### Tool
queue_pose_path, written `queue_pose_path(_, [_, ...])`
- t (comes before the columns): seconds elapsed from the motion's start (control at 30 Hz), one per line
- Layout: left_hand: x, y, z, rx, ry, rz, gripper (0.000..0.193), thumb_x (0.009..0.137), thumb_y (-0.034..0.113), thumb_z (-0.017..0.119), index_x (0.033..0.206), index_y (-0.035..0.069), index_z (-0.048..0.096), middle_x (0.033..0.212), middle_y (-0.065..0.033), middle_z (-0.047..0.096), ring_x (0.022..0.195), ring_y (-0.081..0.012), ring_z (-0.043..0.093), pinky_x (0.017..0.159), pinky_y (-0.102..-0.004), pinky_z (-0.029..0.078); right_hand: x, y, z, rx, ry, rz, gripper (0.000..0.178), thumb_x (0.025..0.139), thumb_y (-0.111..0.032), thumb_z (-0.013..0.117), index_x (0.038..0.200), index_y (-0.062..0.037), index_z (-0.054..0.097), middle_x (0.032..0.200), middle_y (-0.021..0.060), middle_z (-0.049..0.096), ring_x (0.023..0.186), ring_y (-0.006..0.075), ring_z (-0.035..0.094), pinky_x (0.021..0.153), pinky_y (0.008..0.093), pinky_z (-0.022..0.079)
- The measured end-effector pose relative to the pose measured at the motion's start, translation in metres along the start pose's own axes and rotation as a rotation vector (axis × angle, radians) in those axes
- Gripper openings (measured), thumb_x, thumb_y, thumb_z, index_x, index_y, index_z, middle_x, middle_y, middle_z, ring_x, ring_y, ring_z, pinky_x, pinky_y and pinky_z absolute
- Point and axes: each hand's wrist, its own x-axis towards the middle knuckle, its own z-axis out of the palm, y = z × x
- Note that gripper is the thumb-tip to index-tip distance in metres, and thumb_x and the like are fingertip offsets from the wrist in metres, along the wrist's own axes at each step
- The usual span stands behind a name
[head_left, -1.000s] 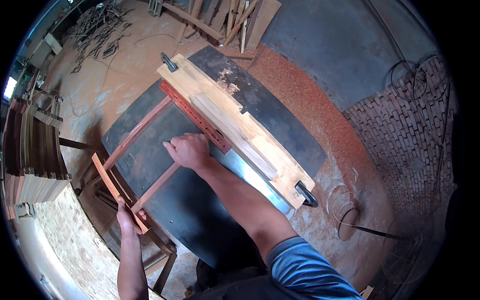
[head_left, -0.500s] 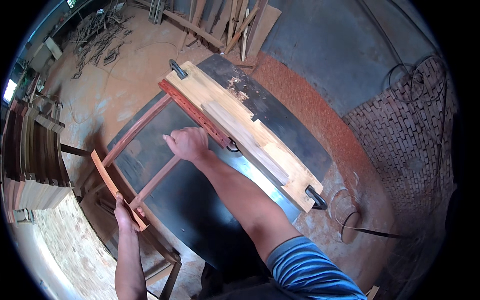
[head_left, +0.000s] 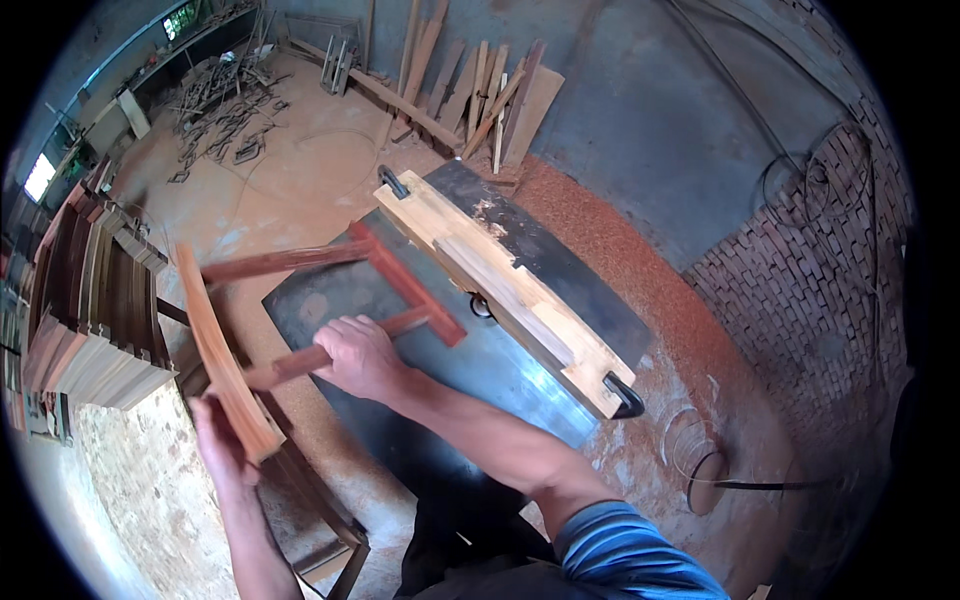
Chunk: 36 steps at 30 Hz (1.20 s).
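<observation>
While both hands grip, frame sits tilted over the table's near-left corner.
table [head_left: 420, 400]: dark top, under and ahead of the right-hand fingers.
fence [head_left: 510, 290]: pale wood block along the table's far side, well beyond the fingers, black handles at both ends.
frame [head_left: 320, 300]: reddish wooden rails, held between both hands.
right hand [head_left: 362, 357]: fingers wrapped around the frame's near rail.
left hand [head_left: 222, 440]: fingers closed on the frame's curved end piece.
plank stack [head_left: 90, 310]: left of the left-hand fingers.

- Brick wall [head_left: 820, 290] stood at right.
- Sawdust [head_left: 640, 270] covered the dirt floor [head_left: 300, 190].
- Planks [head_left: 490, 90] leaned on the grey wall [head_left: 650, 110].
- Stacked boards [head_left: 90, 310] at left.
- Daylight from a window [head_left: 40, 175].
</observation>
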Motion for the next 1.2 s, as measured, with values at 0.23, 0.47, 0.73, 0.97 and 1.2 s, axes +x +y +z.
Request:
queue_pose_path(0.23, [-0.089, -0.12, -0.094, 0.22, 0.016, -0.418, 0.054, 0.095, 0.056, 0.058, 0.125, 0.011, 0.056, 0.106, -0.0046, 0.065, 0.096, -0.017, 0.062, 0.075, -0.0379, 0.056, -0.062, -0.099, -0.091, 0.908, 0.123, 0.708, 0.015, 0.092, -0.013, 0.065, 0.082, -0.0046, 0.057, 0.081, 0.0066, 0.065, 0.075, 0.0162, 0.064, 0.067, 0.0341, 0.051])
queue_pose_path(0.47, [-0.239, -0.198, -0.115, -0.013, 0.3, -0.497, 0.022, 0.09, 0.026, 0.068, 0.079, 0.014, 0.054, 0.063, -0.0003, 0.053, 0.053, -0.0143, 0.053, 0.05, -0.0295, 0.049, -0.263, -0.108, -0.113, 1.55, 0.252, 1.203, 0.019, 0.099, -0.025, 0.059, 0.097, -0.0061, 0.056, 0.088, 0.0094, 0.064, 0.08, 0.0205, 0.066, 0.081, 0.0394, 0.054])
queue_pose_path(0.73, [-0.278, -0.214, -0.067, 0.24, 0.245, -0.456, 0.02, 0.092, 0.023, 0.064, 0.084, 0.008, 0.053, 0.06, -0.0035, 0.051, 0.048, -0.0152, 0.051, 0.048, -0.0321, 0.05, -0.321, -0.076, -0.217, 0.249, -0.652, 0.925, 0.041, 0.1, -0.042, 0.052, 0.087, -0.0051, 0.063, 0.086, 0.0106, 0.069, 0.076, 0.0305, 0.067, 0.075, 0.0427, 0.055])
queue_pose_path(0.97, [-0.274, -0.239, -0.052, 0.074, 0.261, -0.487, 0.053, 0.096, 0.062, 0.051, 0.106, 0.01, 0.051, 0.066, -0.0053, 0.052, 0.055, -0.0211, 0.056, 0.056, -0.0395, 0.053, -0.297, -0.013, -0.211, -0.12, -0.144, 0.208, 0.022, 0.086, -0.029, 0.068, 0.076, -0.0091, 0.067, 0.071, 0.0076, 0.066, 0.08, 0.0265, 0.063, 0.076, 0.0403, 0.05])
queue_pose_path(1.2, [-0.264, -0.227, -0.033, -0.005, 0.294, -0.591, 0.044, 0.099, 0.055, 0.05, 0.098, 0.011, 0.052, 0.068, -0.005, 0.052, 0.058, -0.022, 0.055, 0.058, -0.0377, 0.05, -0.294, 0.016, -0.191, -0.204, -0.189, 0.229, 0.029, 0.082, -0.03, 0.073, 0.062, -0.0114, 0.063, 0.063, 0.006, 0.063, 0.066, 0.0264, 0.063, 0.064, 0.0417, 0.051])
